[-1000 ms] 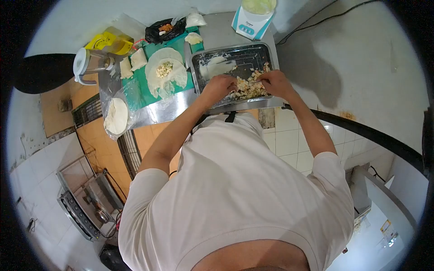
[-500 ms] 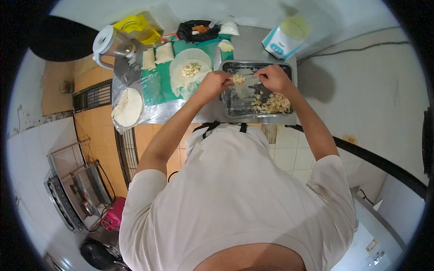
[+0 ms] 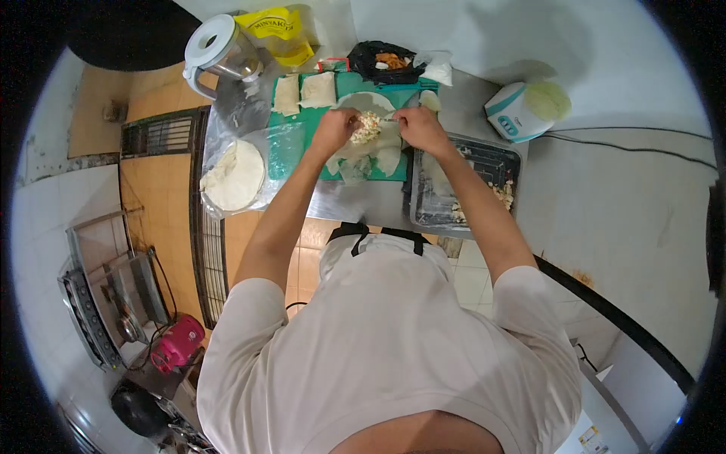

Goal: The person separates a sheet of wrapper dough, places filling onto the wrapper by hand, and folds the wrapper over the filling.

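My right hand is closed on the thin handle of what looks like a spoon, over the round white wrapper sheets. Beyond the handle is a mound of chopped, pale filling; whether some still sits on the spoon I cannot tell. At the filling's left edge is my left hand, fingers curled together, and what they hold, if anything, is hidden. The wrappers lie on a green board. To the right, a metal tray holds more chopped filling, partly behind my right forearm.
Two folded white parcels lie at the board's back left. A stack of round wrappers on plastic is at far left. Along the back stand a lidded jug, a yellow pouch, a black bag and a white-and-blue box.
Both hands have moved left from above the tray to above the wrappers, carrying filling with them. The camera view has also shifted, and less filling shows in the tray.
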Demonstrator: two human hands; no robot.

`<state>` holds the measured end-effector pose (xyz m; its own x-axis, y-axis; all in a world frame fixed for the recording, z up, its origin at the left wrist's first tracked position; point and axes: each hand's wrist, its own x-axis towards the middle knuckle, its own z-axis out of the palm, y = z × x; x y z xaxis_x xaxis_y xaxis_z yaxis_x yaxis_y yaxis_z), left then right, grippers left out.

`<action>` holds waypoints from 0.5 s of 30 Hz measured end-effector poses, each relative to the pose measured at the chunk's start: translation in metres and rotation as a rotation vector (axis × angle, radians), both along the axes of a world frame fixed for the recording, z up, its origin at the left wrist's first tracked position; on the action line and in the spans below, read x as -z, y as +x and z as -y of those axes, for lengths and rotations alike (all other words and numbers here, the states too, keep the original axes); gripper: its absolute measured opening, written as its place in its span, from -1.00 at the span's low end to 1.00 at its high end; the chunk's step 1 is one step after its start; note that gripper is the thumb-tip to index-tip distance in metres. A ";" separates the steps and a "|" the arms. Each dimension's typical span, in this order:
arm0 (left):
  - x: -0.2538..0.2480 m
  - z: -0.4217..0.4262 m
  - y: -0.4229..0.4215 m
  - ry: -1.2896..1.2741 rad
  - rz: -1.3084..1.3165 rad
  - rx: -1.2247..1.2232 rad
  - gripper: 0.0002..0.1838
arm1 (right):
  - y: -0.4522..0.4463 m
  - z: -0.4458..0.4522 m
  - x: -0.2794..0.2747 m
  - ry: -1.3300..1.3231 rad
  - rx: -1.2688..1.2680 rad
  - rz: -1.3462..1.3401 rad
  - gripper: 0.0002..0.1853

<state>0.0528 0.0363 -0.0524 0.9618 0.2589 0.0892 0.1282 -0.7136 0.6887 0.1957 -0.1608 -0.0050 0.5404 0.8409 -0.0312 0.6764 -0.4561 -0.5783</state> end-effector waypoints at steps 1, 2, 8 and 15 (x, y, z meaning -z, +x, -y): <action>0.005 -0.003 -0.001 -0.032 -0.009 -0.018 -0.71 | -0.004 -0.003 0.005 0.003 0.019 -0.001 -0.74; 0.011 -0.005 -0.002 -0.064 -0.018 -0.036 -0.71 | -0.007 -0.004 0.010 -0.002 0.017 0.004 -0.73; 0.014 -0.001 -0.012 -0.198 0.033 -0.117 -0.74 | -0.043 0.008 0.028 0.011 0.095 0.059 -0.59; 0.015 0.002 -0.020 -0.255 -0.005 -0.200 -0.83 | -0.082 0.023 0.034 -0.023 0.112 0.023 -0.46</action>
<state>0.0326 0.0346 -0.0675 0.8898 0.4564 -0.0077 0.2527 -0.4785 0.8409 0.1138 -0.1836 -0.0385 0.6313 0.7747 -0.0361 0.6336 -0.5421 -0.5519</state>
